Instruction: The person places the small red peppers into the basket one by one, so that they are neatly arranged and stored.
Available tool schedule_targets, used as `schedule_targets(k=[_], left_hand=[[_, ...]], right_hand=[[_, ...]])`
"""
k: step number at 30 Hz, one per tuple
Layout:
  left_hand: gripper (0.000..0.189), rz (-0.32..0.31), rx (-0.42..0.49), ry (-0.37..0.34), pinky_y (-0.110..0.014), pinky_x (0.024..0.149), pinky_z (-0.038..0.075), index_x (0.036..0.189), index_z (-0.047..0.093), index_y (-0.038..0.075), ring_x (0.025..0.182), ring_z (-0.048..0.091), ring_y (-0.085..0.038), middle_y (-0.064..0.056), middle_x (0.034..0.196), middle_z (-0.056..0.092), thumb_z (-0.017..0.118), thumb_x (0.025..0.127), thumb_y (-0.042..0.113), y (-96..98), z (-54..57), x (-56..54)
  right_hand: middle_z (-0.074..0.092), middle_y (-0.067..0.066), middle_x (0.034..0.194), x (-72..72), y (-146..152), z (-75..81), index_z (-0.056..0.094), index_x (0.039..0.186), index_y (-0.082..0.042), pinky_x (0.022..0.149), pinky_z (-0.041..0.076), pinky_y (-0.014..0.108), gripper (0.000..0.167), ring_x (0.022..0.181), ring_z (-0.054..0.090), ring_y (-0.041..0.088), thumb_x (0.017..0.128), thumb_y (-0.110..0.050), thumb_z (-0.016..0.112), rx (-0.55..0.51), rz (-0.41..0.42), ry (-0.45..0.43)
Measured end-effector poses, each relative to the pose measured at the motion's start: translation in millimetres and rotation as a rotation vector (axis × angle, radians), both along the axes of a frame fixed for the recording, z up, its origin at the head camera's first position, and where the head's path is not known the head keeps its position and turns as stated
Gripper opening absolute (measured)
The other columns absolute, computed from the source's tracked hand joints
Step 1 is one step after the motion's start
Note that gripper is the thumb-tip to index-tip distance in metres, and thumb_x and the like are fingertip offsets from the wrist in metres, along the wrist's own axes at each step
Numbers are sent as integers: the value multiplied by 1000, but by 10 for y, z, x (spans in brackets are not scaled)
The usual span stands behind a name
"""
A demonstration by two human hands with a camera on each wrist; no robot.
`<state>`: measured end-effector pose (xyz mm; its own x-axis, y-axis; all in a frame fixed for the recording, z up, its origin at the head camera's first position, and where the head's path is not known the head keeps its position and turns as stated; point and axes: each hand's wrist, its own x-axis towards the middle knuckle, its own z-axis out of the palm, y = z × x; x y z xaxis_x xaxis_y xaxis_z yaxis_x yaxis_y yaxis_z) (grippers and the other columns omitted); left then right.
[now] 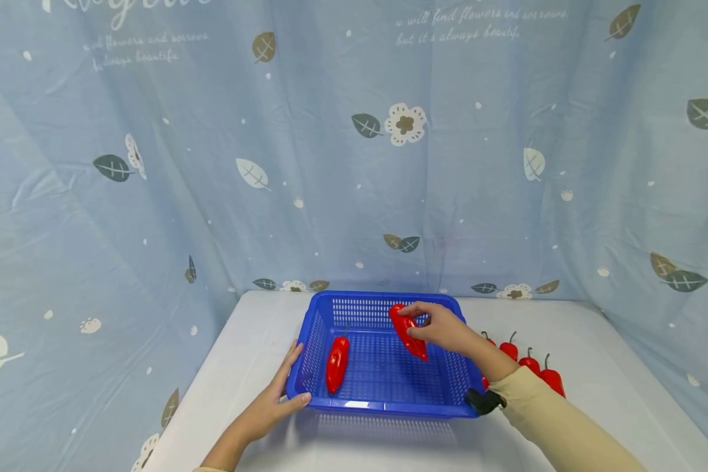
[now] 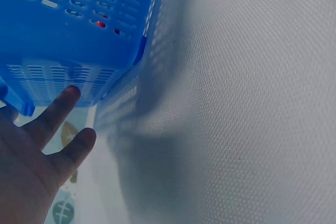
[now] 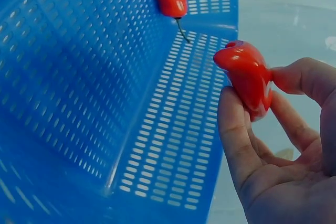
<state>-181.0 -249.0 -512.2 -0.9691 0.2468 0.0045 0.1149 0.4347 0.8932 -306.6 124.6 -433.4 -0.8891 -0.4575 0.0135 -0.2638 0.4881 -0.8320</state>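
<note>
We pinch a glossy, red, tapering pepper in right fingers; left fingers, extended, touch the basket.

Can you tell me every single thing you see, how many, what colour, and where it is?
Cloth: count unclear, blue, hanging behind and at the sides
Leaves, flowers and words: many, mixed colours, printed on the cloth
Table: 1, white, in front of the cloth
Basket: 1, blue, on the table
Lying pepper: 1, red, inside the basket, left side
Held pepper: 1, red, pinched above the basket
Other peppers: at least 4, red, right of the basket, partly hidden
Dark item: 1, black, by the right wrist, too unclear to name
Sleeves: 2, tan, on the arms
Left hand: 1, at the basket's near left corner
Right hand: 1, holding the held pepper
</note>
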Motion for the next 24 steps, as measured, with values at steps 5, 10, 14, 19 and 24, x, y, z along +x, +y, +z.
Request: schedule_targets(k=[5,10,14,19,24], left_hand=[[92,-5,9,0,-68,112,31,164,6,34,152,13,-48,-2,172,-9,66,95,31,-2,6,-4],[92,-3,9,-3,-68,112,31,164,6,35,152,13,-48,-2,172,-9,66,95,31,-1,5,-3],[92,3,5,-4,-69,111,32,164,7,35,152,14,-49,-3,172,-8,66,95,31,4,9,6],[91,4,4,-1,-69,111,32,164,7,35,152,14,-49,-4,172,-8,66,94,31,4,11,9],[91,7,5,-2,-69,111,32,164,8,35,151,15,-49,-4,172,-8,66,94,31,7,12,8]], right_hand=[[65,11,122,-49,-57,-33,69,128,-11,71,61,36,38,91,63,24,91,-10,74,5,1,-14],[65,10,122,-90,-103,-52,70,128,-14,72,61,36,37,93,63,24,91,-11,74,19,0,-22],[65,10,123,-104,-143,-55,70,128,-15,75,62,40,37,94,63,24,91,-12,74,26,1,-20],[65,11,123,-127,-185,-76,70,127,-15,75,61,43,36,94,63,25,91,-12,74,30,18,-22],[64,12,123,-151,-224,-116,70,126,-13,73,61,38,35,96,63,26,91,-11,74,25,36,-28]])
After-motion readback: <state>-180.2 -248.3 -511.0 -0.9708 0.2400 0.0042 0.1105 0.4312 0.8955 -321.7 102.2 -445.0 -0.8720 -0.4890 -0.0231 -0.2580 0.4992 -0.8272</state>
